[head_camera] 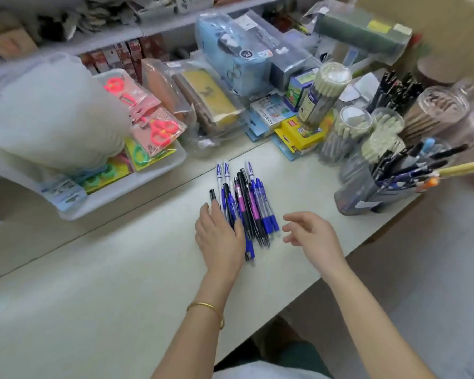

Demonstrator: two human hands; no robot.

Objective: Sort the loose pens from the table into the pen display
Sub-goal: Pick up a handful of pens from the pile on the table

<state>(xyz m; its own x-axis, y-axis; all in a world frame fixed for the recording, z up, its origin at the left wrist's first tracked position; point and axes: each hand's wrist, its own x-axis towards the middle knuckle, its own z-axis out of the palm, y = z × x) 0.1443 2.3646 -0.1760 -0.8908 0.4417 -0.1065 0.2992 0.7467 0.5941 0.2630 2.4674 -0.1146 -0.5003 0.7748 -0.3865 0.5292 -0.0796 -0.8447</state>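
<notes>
A pile of several loose pens (246,203), blue, white, black and pink, lies side by side in the middle of the pale table (121,269). My left hand (220,237) lies flat with straight fingers on the pile's left side and covers some pens. My right hand (314,236) hovers just right of the pile, fingers relaxed, holding nothing. The pen display (389,184), a clear holder packed with dark and blue pens, stands at the table's right edge.
Clear tubs of pencils and pens (348,129) crowd the back right. A white tray (137,184) with packaged scissors sits at the left, with a big white bag above it. Wrapped pencil cases and boxes line the back. The table edge runs diagonally at the right.
</notes>
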